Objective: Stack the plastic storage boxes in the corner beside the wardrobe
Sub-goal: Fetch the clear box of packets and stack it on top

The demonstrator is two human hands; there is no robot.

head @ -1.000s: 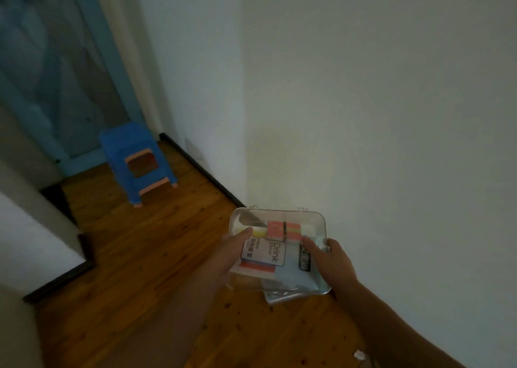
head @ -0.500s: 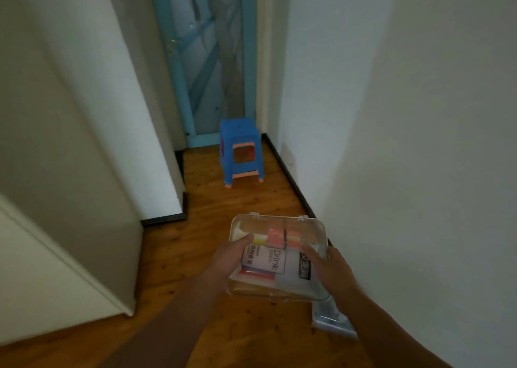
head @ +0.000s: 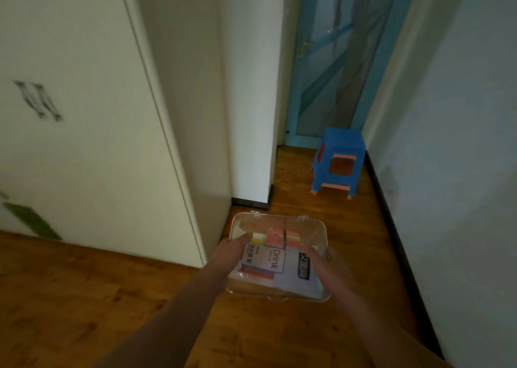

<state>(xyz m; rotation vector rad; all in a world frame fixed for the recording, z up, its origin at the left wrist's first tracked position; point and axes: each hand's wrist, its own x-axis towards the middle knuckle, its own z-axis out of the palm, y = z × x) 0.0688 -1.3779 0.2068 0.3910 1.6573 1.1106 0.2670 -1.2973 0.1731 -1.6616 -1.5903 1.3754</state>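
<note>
Room: a dim hallway with a brown wood floor (head: pixel 84 297) and pale walls.
Left hand: the left hand (head: pixel 228 255) reaches out in front of the person, arm long and straight. It grips the left side of the clear box (head: pixel 305 229).
Left fingers: the thumb lies flat on the lid. The other fingers go under the box, so I cannot see them. They are clamped on the box.
Right hand: the right hand (head: pixel 331 272) holds the right side of the box, near the close corner.
Right fingers: the thumb rests on the lid and the fingertips wrap over the right edge. They are clamped on the box too.
Box: it is held up off the floor, nearly flat, between the two hands. Inside are packets, one with the word "Drink", and a pink and yellow thing just past the thumbs.
Wardrobe: the big white wardrobe (head: pixel 98 116) stands to the left of the left fingers. Its corner is near the left hand.
Stool: a blue stool (head: pixel 340 160) stands on the floor well past the fingers, up and to the right.
Door: a blue door (head: pixel 333 60) is behind the stool.
Right wall: it runs along beside the right hand, with a dark strip at the floor.
</note>
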